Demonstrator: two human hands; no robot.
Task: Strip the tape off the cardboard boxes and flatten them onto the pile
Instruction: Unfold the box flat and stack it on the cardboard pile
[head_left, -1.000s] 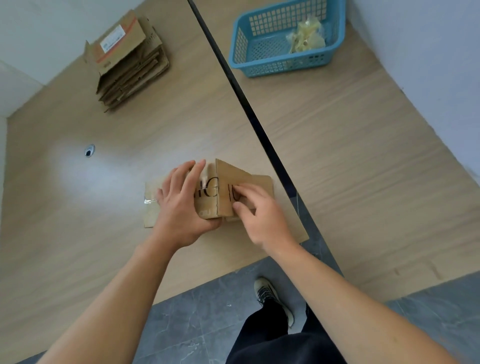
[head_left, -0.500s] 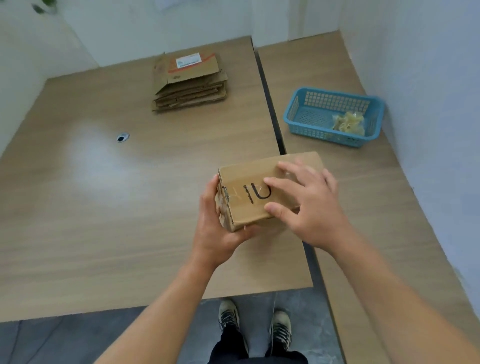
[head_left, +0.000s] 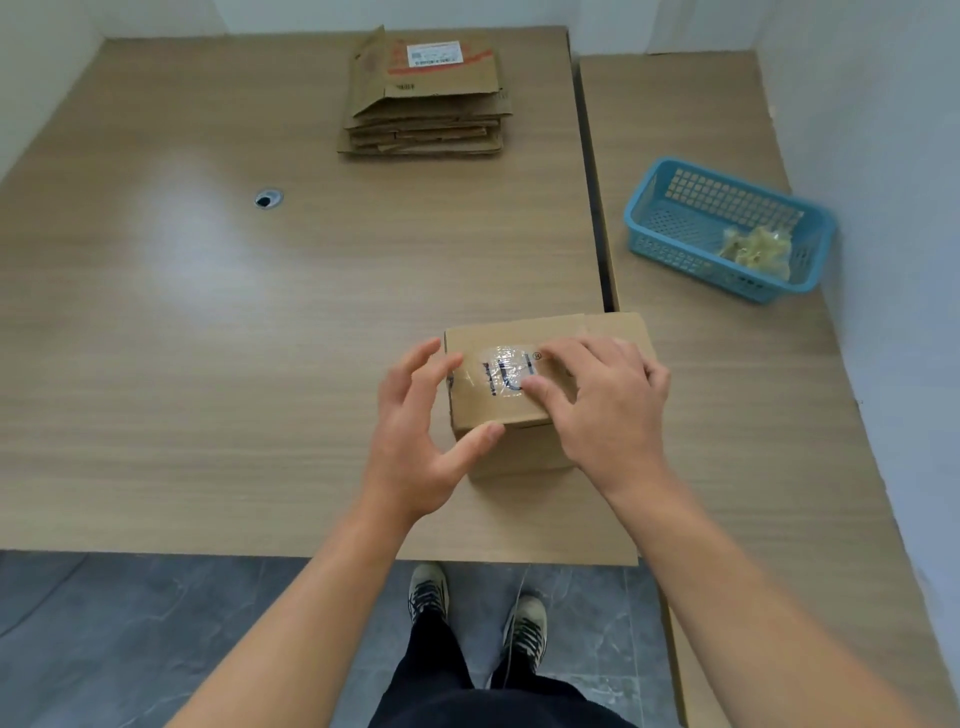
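A small closed cardboard box (head_left: 519, 332) stands on the wooden table near its front edge. Clear tape (head_left: 506, 371) runs across its top over dark printed letters. My left hand (head_left: 415, 431) cups the box's left end with fingers spread; its thumb touches the front top edge. My right hand (head_left: 608, 410) lies on the box top, with thumb and fingertips on the tape. The pile of flattened boxes (head_left: 431, 98) sits at the far side of the table, the top one bearing a white label.
A blue plastic basket (head_left: 675, 249) holding crumpled tape scraps (head_left: 758, 249) stands on the adjoining table to the right. A dark gap (head_left: 592, 182) separates the two tables. A cable grommet (head_left: 268, 198) is at left. A white wall is close on the right.
The box has been turned upright and set down with its taped top facing up. My left hand has loosened from gripping the box. My view has swung to face the pile.
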